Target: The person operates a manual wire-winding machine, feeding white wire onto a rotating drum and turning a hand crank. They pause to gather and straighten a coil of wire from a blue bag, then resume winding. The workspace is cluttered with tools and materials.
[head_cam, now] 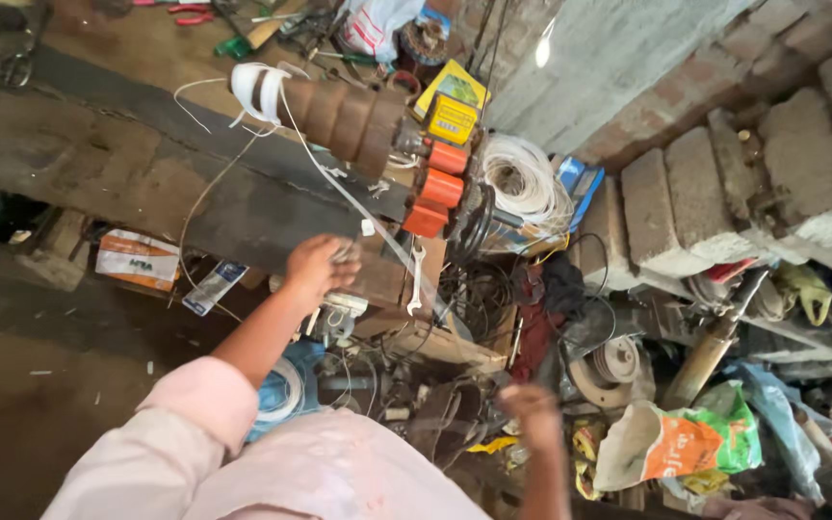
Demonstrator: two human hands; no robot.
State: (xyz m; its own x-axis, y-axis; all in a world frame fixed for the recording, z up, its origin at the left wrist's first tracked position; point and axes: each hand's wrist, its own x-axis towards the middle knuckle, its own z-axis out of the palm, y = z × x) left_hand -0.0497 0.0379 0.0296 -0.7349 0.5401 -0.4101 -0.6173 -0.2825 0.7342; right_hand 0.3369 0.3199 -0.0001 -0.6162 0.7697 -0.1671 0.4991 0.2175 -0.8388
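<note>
So far, the brown stepped winding form (344,117) in the upper middle of the frame carries only a little white strip (260,90), bunched at its left end, and the rest of its ribbed body looks bare, so I judge most of the wrapping is still to do. My left hand (320,267) is closed around the loose end of that white strip at the edge of the worktop (98,154), just below the form; the strip runs taut up from my fingers to the bundle. My right hand (532,404) hangs lower right of centre over the clutter on the floor, blurred, and I cannot tell whether it is holding anything. The form itself looks like stacked discs growing wider to the right, ending in orange blocks (438,188) on a shaft. Beside it, to the right, sits a coil of white cord (524,180), and a spanner (416,279) lies near my left hand.
</note>
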